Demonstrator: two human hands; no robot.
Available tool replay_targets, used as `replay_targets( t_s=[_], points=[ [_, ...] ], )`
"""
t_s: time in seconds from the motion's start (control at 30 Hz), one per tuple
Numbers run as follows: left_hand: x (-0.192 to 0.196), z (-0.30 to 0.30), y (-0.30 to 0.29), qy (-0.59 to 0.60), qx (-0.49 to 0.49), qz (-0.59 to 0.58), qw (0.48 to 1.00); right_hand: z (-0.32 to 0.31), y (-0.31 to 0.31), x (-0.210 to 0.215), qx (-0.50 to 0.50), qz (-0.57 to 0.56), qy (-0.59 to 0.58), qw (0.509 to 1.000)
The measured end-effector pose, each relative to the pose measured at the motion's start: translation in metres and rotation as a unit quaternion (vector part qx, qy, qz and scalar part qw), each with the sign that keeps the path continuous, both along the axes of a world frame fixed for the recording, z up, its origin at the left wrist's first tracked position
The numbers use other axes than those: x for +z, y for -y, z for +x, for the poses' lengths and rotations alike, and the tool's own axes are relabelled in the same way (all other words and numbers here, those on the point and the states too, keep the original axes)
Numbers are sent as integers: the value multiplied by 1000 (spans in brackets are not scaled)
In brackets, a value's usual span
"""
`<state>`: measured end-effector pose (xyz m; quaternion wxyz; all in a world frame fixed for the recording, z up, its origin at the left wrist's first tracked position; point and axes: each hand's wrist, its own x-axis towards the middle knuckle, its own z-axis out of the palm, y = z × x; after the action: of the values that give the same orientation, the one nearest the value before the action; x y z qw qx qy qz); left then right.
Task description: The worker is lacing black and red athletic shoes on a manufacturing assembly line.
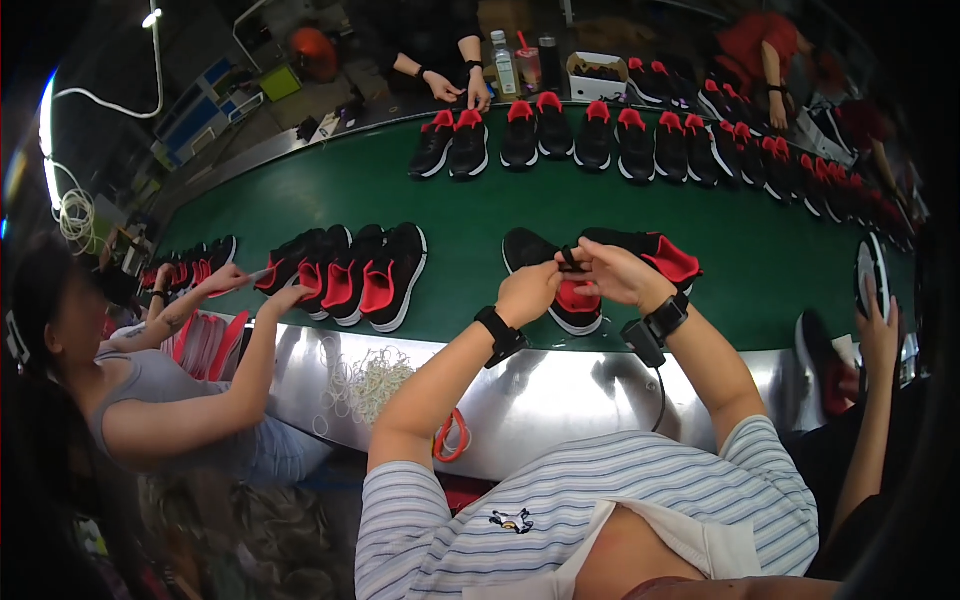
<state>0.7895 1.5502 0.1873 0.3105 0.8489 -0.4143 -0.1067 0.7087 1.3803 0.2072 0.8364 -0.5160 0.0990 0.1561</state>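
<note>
My left hand (530,293) is closed, its fingertips pinching a small black band (570,258) that looks like a short strip or loop. My right hand (617,272) meets it from the other side, fingers bent towards the same band, palm partly showing. Both hands are over a black sneaker (578,322) with a red lining and white sole; they hide much of its upper. Just beyond my right hand lies a second black sneaker (675,260), its red opening facing right. Both shoes rest on the green belt surface (470,215).
Left stands a row of black-and-red sneakers (380,285), handled by a co-worker (200,400). More sneakers (595,140) line the far edge. A pile of pale rubber bands (370,385) and red-handled scissors (450,436) lie on the metal edge (540,400). Another person's hand (878,330) holds a shoe at right.
</note>
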Motion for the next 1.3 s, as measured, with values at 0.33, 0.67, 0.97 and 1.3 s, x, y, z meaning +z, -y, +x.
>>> replay_targets(
  t_s=[0.33,0.67,0.97,1.3],
  points=[
    [5,-1,-13,79,75,5,994,-9,-14,-11,-102,-103,-5,989],
    [2,-14,-9,151,118,-117,974,-11,-32,-25,-65,73,31,995],
    [-26,12,10,167,65,-119,977,-26,-47,-19,-114,64,59,990],
    [-19,62,29,88,80,-70,990,-42,-51,-10,-346,-508,331,716]
  ],
)
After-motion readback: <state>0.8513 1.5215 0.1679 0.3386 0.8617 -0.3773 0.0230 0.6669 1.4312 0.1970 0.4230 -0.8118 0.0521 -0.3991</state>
